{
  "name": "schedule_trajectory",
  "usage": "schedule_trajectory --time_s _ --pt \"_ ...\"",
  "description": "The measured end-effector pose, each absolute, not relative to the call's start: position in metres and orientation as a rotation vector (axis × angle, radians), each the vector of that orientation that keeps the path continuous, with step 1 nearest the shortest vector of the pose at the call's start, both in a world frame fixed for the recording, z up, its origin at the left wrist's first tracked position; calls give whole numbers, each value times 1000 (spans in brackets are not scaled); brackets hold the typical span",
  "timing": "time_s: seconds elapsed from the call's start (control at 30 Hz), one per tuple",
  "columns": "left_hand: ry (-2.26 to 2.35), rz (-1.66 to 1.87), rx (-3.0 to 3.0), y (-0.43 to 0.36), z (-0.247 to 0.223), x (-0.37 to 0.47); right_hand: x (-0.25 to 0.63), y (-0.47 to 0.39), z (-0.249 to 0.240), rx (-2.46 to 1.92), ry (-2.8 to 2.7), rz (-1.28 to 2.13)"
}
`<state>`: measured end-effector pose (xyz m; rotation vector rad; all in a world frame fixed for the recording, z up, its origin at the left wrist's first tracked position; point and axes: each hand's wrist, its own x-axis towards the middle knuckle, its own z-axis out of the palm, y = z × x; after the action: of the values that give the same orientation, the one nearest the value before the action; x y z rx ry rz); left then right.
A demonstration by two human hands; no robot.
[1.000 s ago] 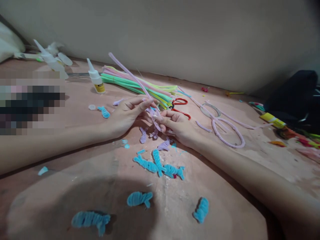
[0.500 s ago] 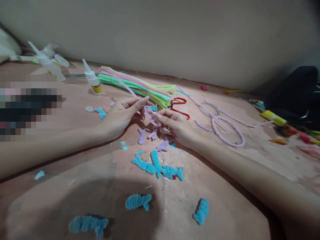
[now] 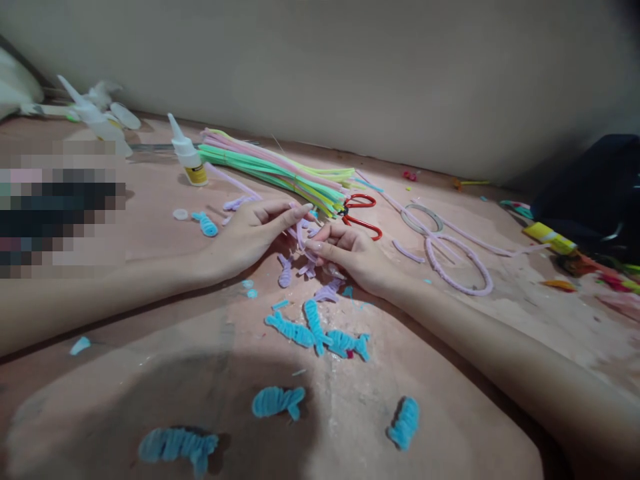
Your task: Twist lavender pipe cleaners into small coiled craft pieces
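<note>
Between my fingertips is a lilac pipe cleaner [image 3: 301, 235], bent into a loop. My left hand [image 3: 265, 230] pinches it from the left, and a long free end trails up behind that hand towards the glue bottle. From the right, my right hand [image 3: 345, 252] grips the other part between thumb and fingers. Just below lie small lilac fish-like twisted shapes [image 3: 285, 272]. Closer to me rest several blue fish-shaped pieces [image 3: 291, 329] of wound pipe cleaner. Another blue fish [image 3: 205, 224] lies left of my left hand.
Behind my hands lies a bundle of pastel pipe cleaners [image 3: 270, 163], with red-handled scissors [image 3: 363, 217] at its right end. A glue bottle [image 3: 189, 157] stands at its left. To the right are a grey ring [image 3: 423, 218] and a lilac wrapped ring [image 3: 459, 263].
The pipe cleaner's long end has swung down and left behind my left hand. The part between my hands is now curved into a loop.
</note>
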<state>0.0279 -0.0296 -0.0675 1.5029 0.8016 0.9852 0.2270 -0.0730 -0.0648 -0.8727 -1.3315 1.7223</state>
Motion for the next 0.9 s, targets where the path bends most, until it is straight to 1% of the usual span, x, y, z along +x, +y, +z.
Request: schedule_trajectory --time_s 0.13,0.33,0.5,0.6,0.67,0.9 --pt "775 927 1545 -31 -68 28 225 -75 -63 -882 -1308 1753" --pt "842 1051 1574 -33 -65 28 222 -71 -69 -813 -1190 1734" --pt "899 1077 1665 -35 -59 27 222 -73 -68 -914 -1417 1691" --pt "924 1076 1741 -36 -56 26 221 -77 -63 -869 -1599 1692" --pt "938 1090 1792 -37 -55 26 220 -78 -61 -822 -1624 1701" --pt "940 1104 1768 -41 -56 27 217 -82 -62 -863 -1570 1696"
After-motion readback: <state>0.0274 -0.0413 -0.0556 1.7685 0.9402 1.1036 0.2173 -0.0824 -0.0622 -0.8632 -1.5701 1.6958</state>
